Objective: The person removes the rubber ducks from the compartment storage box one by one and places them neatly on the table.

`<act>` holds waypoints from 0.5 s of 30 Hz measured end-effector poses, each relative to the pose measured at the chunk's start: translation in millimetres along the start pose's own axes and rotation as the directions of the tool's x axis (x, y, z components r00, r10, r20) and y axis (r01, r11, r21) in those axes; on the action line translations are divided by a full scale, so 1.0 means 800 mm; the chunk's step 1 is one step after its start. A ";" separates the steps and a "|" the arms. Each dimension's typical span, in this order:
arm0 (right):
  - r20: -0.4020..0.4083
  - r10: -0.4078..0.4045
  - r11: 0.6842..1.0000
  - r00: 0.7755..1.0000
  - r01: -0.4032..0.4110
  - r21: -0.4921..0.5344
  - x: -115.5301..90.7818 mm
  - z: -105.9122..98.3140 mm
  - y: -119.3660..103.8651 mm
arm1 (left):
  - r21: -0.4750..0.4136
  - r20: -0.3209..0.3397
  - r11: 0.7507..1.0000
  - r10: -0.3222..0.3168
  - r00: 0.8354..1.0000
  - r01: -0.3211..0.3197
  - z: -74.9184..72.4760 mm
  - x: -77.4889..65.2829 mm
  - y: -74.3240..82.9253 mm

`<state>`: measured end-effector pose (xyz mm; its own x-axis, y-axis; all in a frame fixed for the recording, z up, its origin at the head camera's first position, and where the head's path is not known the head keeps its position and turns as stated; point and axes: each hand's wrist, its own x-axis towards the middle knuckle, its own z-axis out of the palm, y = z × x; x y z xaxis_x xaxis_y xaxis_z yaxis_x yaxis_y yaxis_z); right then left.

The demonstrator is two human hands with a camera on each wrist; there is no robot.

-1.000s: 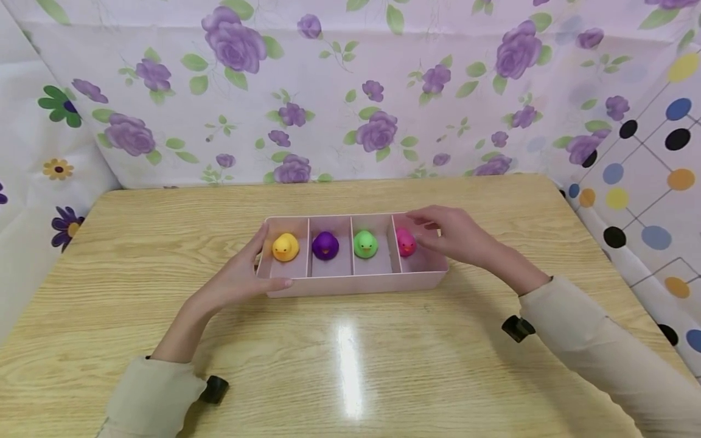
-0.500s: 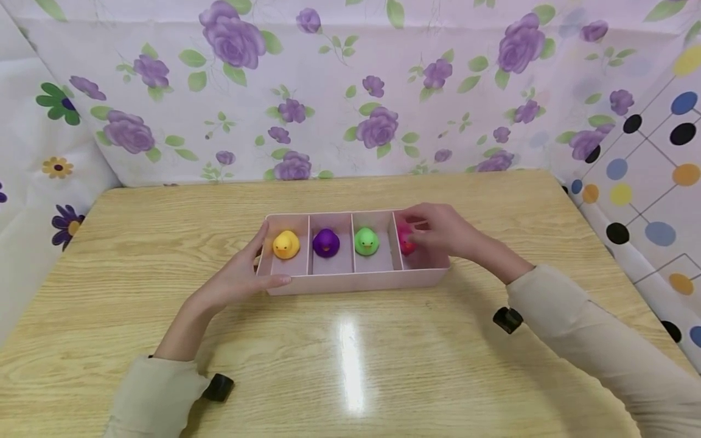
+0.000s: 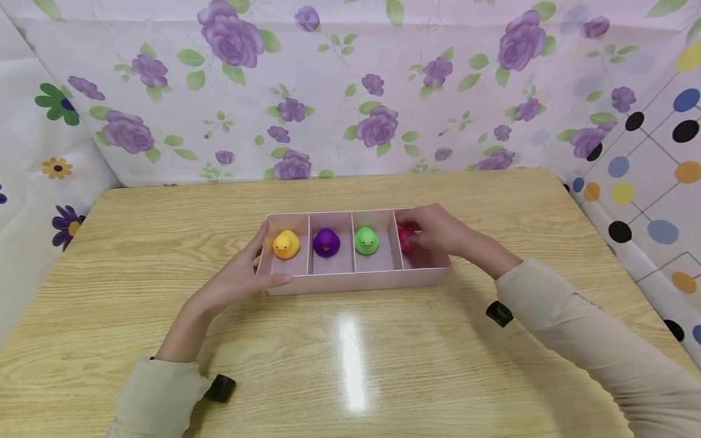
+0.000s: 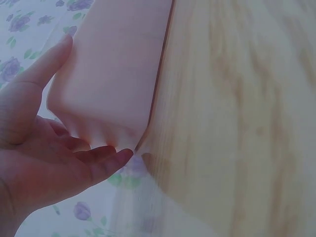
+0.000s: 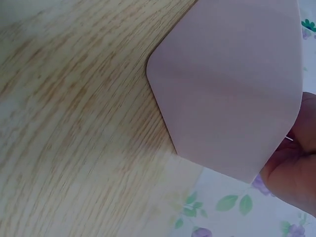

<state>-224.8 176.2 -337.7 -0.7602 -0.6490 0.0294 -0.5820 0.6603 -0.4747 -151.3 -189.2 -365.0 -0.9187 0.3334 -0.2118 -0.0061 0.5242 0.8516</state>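
A pale pink box (image 3: 356, 281) with a row of compartments sits on the table, and each compartment bears one toy duck. From left to right are a yellow duck (image 3: 286, 244), a purple duck (image 3: 326, 243), a green duck (image 3: 367, 241) and a pink duck (image 3: 405, 241). My left hand (image 3: 241, 272) grips the box's left end, thumb along the front wall and fingers round the end, as the left wrist view also shows. Down in the rightmost compartment, the fingers of my right hand (image 3: 438, 231) pinch the pink duck, partly covering it.
Thin dividers (image 3: 353, 243) separate the compartments. The wood-grain table (image 3: 427, 359) extends round the box on all sides. A flowered cloth (image 3: 328, 91) hangs behind it, and a dotted cloth (image 3: 646, 201) borders the right side.
My right hand has moved left and down into the rightmost compartment, its fingers closing round the pink duck, which is now more covered. My left hand stays on the box's end.
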 end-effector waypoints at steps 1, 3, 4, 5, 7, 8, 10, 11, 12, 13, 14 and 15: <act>0.004 -0.003 1.000 1.000 0.003 -0.012 0.000 0.001 0.000 | 0.000 -0.001 1.000 0.000 1.000 0.000 0.000 0.000 0.000; 0.009 -0.006 0.999 1.000 0.007 -0.045 0.001 0.002 -0.001 | 0.003 -0.003 1.000 -0.002 1.000 0.002 0.001 0.000 0.000; 0.009 -0.011 0.998 1.000 0.012 -0.066 0.001 0.003 -0.001 | 0.004 -0.004 1.000 -0.001 1.000 0.001 0.001 0.000 0.000; 0.009 -0.015 0.996 1.000 0.015 -0.085 0.001 0.004 -0.001 | 0.004 -0.005 1.000 -0.002 1.000 0.002 0.001 0.000 0.001; 0.004 -0.027 0.992 1.000 0.028 -0.120 0.001 0.005 -0.001 | 0.002 -0.005 1.000 0.001 1.000 -0.001 0.001 0.000 0.001; 0.000 -0.035 0.990 0.999 0.034 -0.133 0.001 0.006 -0.001 | 0.002 -0.004 1.000 0.002 1.000 -0.002 0.002 0.000 0.001; -0.004 -0.056 0.987 0.998 0.054 -0.151 0.001 0.007 -0.001 | 0.000 -0.005 1.000 0.005 1.000 -0.005 0.002 0.000 0.000; -0.005 -0.063 0.986 0.998 0.061 -0.156 0.001 0.007 -0.002 | -0.001 -0.006 1.000 0.005 1.000 -0.005 0.002 0.000 0.000; -0.006 -0.073 0.985 0.997 0.071 -0.160 0.001 0.007 -0.002 | -0.002 -0.007 1.000 0.007 1.000 -0.007 0.002 0.000 0.000; -0.007 -0.079 0.984 0.997 0.077 -0.161 0.001 0.008 -0.002 | -0.005 -0.008 1.000 0.008 1.000 -0.008 0.002 0.000 0.000; -0.008 -0.086 0.983 0.996 0.083 -0.164 0.001 0.008 -0.002 | -0.007 -0.009 1.000 0.009 1.000 -0.009 0.002 0.000 -0.001; -0.009 -0.089 0.983 0.996 0.086 -0.164 0.001 0.008 -0.002 | -0.011 -0.009 1.000 0.009 1.000 -0.010 0.002 0.000 -0.001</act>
<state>-222.6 172.3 -343.0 -0.7082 -0.7016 0.0789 -0.6846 0.6550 -0.3198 -150.4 -188.4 -366.4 -0.9222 0.3313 -0.1995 -0.0019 0.5119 0.8590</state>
